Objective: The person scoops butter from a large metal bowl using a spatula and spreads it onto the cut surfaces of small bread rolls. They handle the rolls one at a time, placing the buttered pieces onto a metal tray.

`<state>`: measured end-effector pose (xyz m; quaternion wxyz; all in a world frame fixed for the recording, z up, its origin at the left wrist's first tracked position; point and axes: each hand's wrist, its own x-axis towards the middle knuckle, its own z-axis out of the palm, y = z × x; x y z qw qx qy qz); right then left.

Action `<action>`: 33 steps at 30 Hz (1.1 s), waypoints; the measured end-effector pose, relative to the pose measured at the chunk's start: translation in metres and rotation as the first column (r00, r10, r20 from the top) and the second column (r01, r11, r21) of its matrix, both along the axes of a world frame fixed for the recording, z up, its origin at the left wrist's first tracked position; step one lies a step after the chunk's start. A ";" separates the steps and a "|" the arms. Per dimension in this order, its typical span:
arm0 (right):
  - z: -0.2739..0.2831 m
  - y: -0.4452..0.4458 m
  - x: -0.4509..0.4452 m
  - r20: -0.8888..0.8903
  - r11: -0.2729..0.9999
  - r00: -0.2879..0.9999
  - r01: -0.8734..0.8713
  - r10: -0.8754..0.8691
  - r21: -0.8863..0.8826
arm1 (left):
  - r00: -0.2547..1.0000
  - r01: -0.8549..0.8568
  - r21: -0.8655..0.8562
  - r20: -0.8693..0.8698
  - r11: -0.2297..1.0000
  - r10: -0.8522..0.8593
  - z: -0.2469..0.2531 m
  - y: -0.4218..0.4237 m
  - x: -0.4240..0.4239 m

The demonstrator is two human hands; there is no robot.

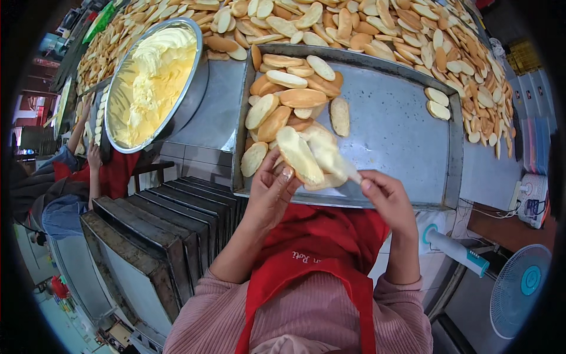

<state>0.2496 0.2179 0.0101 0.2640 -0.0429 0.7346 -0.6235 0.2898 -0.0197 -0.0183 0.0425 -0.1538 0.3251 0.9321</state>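
My left hand grips a halved bread slice whose cut face bears pale cream; a smear of it shows on the thumb. Between the fingers of my right hand is the narrow end of a whitish spreader, blurred, its broad end just right of the slice. Both hands are over the near edge of a shallow metal tray. A heap of bread slices fills the tray's left side. Two slices lie in its far right corner.
Left of the tray, a tilted metal bowl holds yellow cream. A large pile of bread slices covers the far table. Stacked dark trays stand at lower left. A co-worker's hands are farther left. A fan stands right.
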 end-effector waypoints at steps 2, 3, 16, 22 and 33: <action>0.000 0.003 0.011 -0.156 0.997 0.988 -0.010 0.022 0.075 | 0.998 -0.053 0.015 -0.031 0.998 0.053 0.001 0.005 -0.004; -0.002 0.010 0.013 -0.189 0.993 0.982 0.030 -0.007 0.115 | 0.997 -0.075 0.000 -0.028 0.997 0.075 0.000 0.007 -0.005; -0.001 -0.018 0.047 -0.571 0.799 0.750 0.546 -0.334 0.251 | 0.795 -0.539 -0.719 -0.606 0.438 -0.016 -0.031 0.055 -0.012; -0.033 0.021 0.039 -0.141 0.804 0.799 0.594 -0.585 0.028 | 0.794 -0.542 -0.778 -0.598 0.318 -0.110 -0.031 0.057 -0.014; -0.032 0.034 0.059 -0.515 0.720 0.683 0.673 -0.518 0.168 | 0.837 -0.478 -0.769 -0.545 0.425 -0.045 -0.032 0.071 -0.014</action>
